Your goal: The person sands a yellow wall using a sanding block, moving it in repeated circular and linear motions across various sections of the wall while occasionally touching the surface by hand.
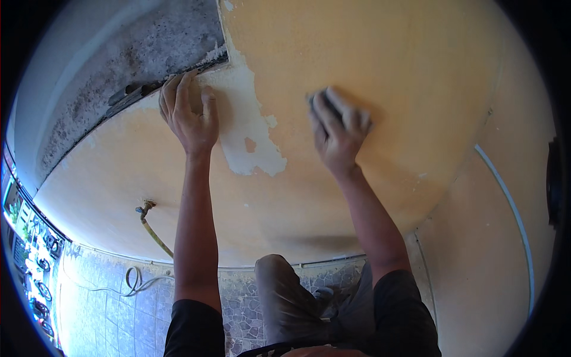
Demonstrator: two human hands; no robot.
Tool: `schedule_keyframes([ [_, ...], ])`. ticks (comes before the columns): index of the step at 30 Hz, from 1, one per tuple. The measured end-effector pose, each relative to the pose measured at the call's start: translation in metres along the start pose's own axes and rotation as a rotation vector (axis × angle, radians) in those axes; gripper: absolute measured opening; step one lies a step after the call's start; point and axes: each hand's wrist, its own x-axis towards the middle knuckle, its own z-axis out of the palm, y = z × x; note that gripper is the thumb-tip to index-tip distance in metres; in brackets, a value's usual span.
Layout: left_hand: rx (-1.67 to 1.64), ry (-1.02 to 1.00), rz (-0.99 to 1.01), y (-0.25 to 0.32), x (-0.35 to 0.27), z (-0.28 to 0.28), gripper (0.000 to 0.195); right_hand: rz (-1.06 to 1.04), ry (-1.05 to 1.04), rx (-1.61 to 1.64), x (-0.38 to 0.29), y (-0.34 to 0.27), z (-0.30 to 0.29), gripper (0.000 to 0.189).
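My left hand (191,109) rests on a painted wall (370,192), fingers spread, tips at the lower edge of a rough grey recess (178,35). It holds nothing. Beside its thumb, a bare whitish patch (241,120) with ragged edges breaks the orange-yellow paint. To the right of that patch, my right hand (339,129) presses a dark grey pad (329,107) against the painted surface. Motion blur and the fingers hide much of the pad, so its exact kind is unclear.
A brass-coloured tap (145,207) sticks out low on the wall, with a yellowish hose (156,238) attached. A pale hose or cable (129,285) coils on the tiled floor (120,312). Dark tubes (129,96) lie along the recess edge. A light-blue strip (508,192) runs along the right wall.
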Motion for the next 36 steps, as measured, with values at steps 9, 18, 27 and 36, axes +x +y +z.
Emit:
schedule_keyframes([
  [9,-0.045,0.034,-0.056,0.006,-0.001,0.001,0.04,-0.331,-0.363,0.131,-0.085,-0.05,-0.003,0.044],
  [18,-0.12,0.063,-0.066,0.001,0.001,-0.002,0.035,-0.307,-0.194,0.117,0.078,-0.056,0.04,0.043],
  [27,-0.158,-0.003,-0.064,0.005,0.006,-0.012,0.04,-0.124,-0.153,0.052,-0.09,-0.078,0.018,0.032],
  [36,-0.135,-0.017,-0.085,0.002,0.005,-0.015,0.038,-0.047,-0.101,0.127,0.047,-0.091,0.039,0.027],
])
